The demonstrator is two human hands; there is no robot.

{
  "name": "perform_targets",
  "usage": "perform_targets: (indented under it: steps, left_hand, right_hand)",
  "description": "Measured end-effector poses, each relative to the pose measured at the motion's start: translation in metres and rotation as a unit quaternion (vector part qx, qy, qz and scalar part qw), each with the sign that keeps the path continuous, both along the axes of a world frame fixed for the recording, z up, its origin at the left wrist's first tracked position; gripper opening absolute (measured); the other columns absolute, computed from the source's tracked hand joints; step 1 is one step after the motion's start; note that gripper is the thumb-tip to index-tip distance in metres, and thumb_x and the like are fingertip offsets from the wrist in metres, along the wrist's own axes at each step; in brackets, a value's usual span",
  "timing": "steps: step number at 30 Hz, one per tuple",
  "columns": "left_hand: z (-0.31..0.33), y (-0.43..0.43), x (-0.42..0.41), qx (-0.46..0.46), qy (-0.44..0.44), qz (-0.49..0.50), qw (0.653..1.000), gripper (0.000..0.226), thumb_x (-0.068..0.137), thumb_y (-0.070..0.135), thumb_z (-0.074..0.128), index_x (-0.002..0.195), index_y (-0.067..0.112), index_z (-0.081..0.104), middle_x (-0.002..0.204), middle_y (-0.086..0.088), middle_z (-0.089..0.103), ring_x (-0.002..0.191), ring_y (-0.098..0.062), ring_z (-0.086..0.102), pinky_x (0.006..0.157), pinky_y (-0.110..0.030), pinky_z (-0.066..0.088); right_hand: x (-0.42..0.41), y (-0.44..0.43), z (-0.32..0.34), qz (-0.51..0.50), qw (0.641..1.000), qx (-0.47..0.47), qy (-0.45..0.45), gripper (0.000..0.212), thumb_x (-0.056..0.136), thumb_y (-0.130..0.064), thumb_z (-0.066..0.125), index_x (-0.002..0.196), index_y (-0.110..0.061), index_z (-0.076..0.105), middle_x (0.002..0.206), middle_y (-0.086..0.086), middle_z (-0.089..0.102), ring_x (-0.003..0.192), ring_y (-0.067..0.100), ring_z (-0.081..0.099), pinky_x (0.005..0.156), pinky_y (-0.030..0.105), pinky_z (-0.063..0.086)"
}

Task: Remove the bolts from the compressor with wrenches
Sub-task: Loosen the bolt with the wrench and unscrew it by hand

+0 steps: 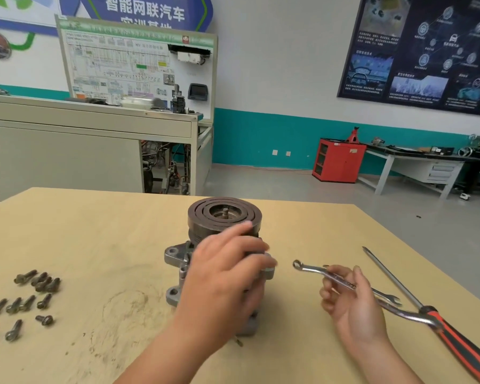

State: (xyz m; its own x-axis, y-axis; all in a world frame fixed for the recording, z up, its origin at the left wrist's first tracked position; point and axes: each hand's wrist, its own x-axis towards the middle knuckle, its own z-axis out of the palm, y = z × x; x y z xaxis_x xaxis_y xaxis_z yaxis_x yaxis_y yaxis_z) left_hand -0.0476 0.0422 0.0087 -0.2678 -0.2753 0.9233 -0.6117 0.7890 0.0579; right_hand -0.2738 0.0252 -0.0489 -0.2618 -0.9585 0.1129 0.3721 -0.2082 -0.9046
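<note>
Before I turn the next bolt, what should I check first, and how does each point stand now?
1. Compressor steady: ok. It stands upright on the table; the left hand grips its body.
2. Wrench ready: ok. The right hand holds it, ring end toward the compressor.
3. Wrench seated on a bolt: not ok. Its ring end is in the air, right of the compressor.
4. Bolts remaining: cannot tell. The left hand hides that side.
5. Removed bolts clear: ok. They lie at the table's left.

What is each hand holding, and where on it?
The right hand holds a wrench by the middle of its shank. The left hand lies on the compressor body, below the pulley; blur hides whether it actually grips.
</note>
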Motion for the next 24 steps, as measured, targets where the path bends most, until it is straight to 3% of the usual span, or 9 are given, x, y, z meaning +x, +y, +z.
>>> perform_targets:
  steps: [2,4,6,8,10,13,16,20,24]
  left_hand:
    - [0.024,0.002,-0.016,0.037,-0.191,0.1,0.976,0.023,0.069,0.011,0.074,0.084,0.029,0.073,0.092,0.012,0.067,0.113,-0.016,0.06,0.109,-0.039,0.032]
    - [0.046,-0.003,-0.031,0.115,-0.382,0.195,0.896,0.024,0.086,0.009,0.055,0.097,0.024,0.07,0.101,0.007,0.063,0.115,-0.02,0.052,0.116,-0.046,0.01]
    - [0.063,-0.012,-0.042,0.159,-0.515,0.238,0.808,0.024,0.095,0.009,0.043,0.104,0.015,0.064,0.104,-0.001,0.061,0.108,-0.026,0.048,0.114,-0.053,0.0]
    - [0.074,-0.018,-0.05,0.149,-0.576,0.246,0.766,0.02,0.098,0.014,0.044,0.103,0.013,0.064,0.099,-0.002,0.061,0.106,-0.027,0.05,0.114,-0.058,-0.003]
    - [0.076,-0.024,-0.052,0.127,-0.604,0.226,0.754,0.017,0.097,0.017,0.049,0.106,0.014,0.063,0.105,-0.002,0.063,0.109,-0.026,0.051,0.116,-0.056,0.009]
    - [0.075,-0.034,-0.049,0.065,-0.641,0.189,0.741,0.019,0.096,0.016,0.051,0.112,0.017,0.062,0.114,-0.001,0.061,0.113,-0.025,0.049,0.108,-0.047,0.028]
    - [0.078,-0.044,-0.047,0.053,-0.65,0.169,0.739,0.02,0.094,0.017,0.055,0.113,0.022,0.062,0.121,0.001,0.055,0.118,-0.025,0.046,0.11,-0.046,0.028]
    - [0.085,-0.049,-0.047,0.085,-0.657,0.169,0.73,0.024,0.093,0.033,0.057,0.11,0.02,0.066,0.122,0.003,0.053,0.122,-0.023,0.042,0.113,-0.05,0.019]
    - [0.089,-0.051,-0.037,0.117,-0.632,0.143,0.753,0.029,0.091,0.045,0.055,0.113,0.028,0.063,0.13,0.006,0.047,0.129,-0.019,0.035,0.115,-0.053,0.008]
  right_hand:
    - [-0.011,-0.005,-0.004,-0.076,0.971,0.003,0.226,0.031,0.099,-0.022,0.039,0.081,-0.01,0.062,0.062,0.001,0.059,0.054,0.01,0.053,0.051,0.019,0.038]
    - [-0.019,-0.012,-0.013,-0.088,0.892,-0.005,0.444,0.014,0.091,-0.014,0.056,0.08,-0.016,0.065,0.075,-0.001,0.059,0.067,0.012,0.055,0.06,0.013,0.038]
    - [-0.026,-0.02,-0.022,-0.051,0.81,0.006,0.584,0.014,0.087,-0.015,0.062,0.082,-0.028,0.063,0.083,-0.01,0.053,0.073,0.006,0.053,0.067,0.015,0.036]
    - [-0.031,-0.027,-0.03,0.0,0.779,0.04,0.625,0.015,0.09,-0.022,0.055,0.084,-0.035,0.056,0.087,-0.019,0.049,0.076,0.001,0.05,0.067,0.019,0.037]
    - [-0.031,-0.033,-0.034,0.017,0.732,0.037,0.681,0.016,0.092,-0.023,0.045,0.086,-0.037,0.05,0.094,-0.021,0.044,0.085,0.002,0.046,0.07,0.021,0.038]
    - [-0.027,-0.038,-0.038,0.034,0.721,0.016,0.691,0.021,0.091,-0.02,0.04,0.09,-0.038,0.052,0.095,-0.021,0.041,0.09,0.006,0.042,0.069,0.016,0.035]
    - [-0.023,-0.039,-0.038,0.054,0.694,-0.001,0.718,0.037,0.091,-0.008,0.041,0.113,-0.032,0.059,0.113,-0.015,0.048,0.107,0.01,0.048,0.084,0.018,0.04]
    - [-0.01,-0.03,-0.026,0.046,0.768,-0.009,0.639,0.043,0.091,-0.002,0.042,0.121,-0.031,0.054,0.12,-0.011,0.049,0.114,0.005,0.048,0.09,0.015,0.038]
    - [0.028,-0.013,0.003,-0.011,0.891,-0.103,0.442,0.02,0.087,-0.017,0.061,0.099,-0.033,0.062,0.1,-0.01,0.06,0.093,-0.004,0.055,0.071,0.005,0.037]
